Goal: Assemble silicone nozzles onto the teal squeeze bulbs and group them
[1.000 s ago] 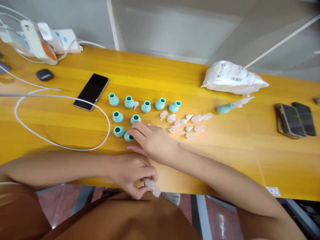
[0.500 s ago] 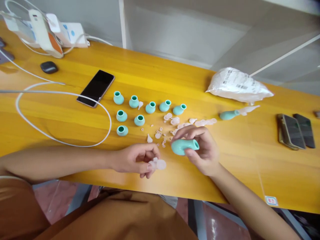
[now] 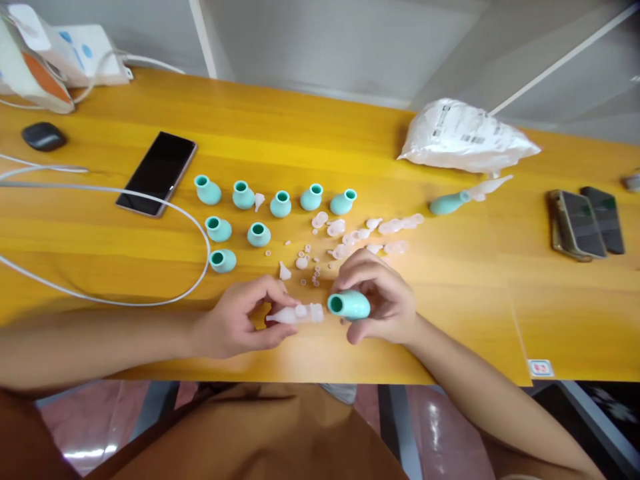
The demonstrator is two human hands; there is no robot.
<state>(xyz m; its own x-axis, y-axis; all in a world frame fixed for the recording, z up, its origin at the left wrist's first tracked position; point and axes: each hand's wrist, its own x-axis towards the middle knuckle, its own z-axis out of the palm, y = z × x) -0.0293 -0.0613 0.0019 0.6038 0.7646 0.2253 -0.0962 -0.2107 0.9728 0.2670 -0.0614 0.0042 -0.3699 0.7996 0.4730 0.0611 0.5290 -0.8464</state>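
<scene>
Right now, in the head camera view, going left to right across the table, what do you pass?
Dark earbud case → black phone → left hand → clear nozzle → teal bulb in the right hand → white plastic bag → two phones.

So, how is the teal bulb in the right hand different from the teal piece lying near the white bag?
The teal bulb in the right hand is short, its round opening bare. The teal piece by the white bag lies on the table, longer, with a clear tip fitted. Both share the same teal colour.
</scene>
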